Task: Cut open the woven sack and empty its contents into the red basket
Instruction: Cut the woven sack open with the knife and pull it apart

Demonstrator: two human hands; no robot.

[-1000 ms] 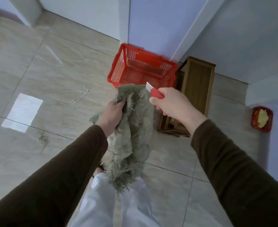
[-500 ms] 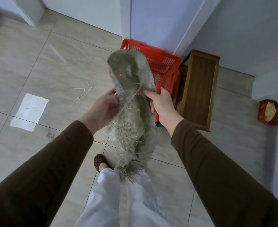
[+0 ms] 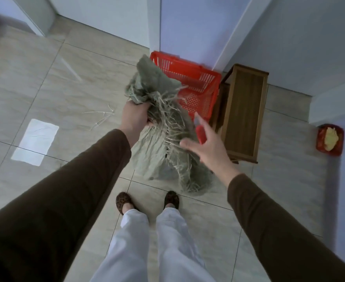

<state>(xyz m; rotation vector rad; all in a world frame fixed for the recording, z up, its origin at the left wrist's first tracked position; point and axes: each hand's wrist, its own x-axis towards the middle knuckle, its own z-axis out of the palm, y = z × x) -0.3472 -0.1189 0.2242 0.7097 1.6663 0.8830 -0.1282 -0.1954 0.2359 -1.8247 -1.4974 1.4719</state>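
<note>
Beige tiled floor (image 3: 45, 82), pale walls at top. Red basket (image 3: 198, 78) upper centre beside wooden stool (image 3: 246, 112). Left hand (image 3: 136, 117) clamped on frayed sack (image 3: 163, 143); right hand (image 3: 210, 147) fingers spread, red knife (image 3: 201, 133) against palm.

You wear long dark brown sleeves (image 3: 65, 190) on both arms. Your trousers (image 3: 147, 251) are white and loose. Your shoes (image 3: 123, 202) are brown with dark spots, like a leopard. Both hands are bare.
</note>
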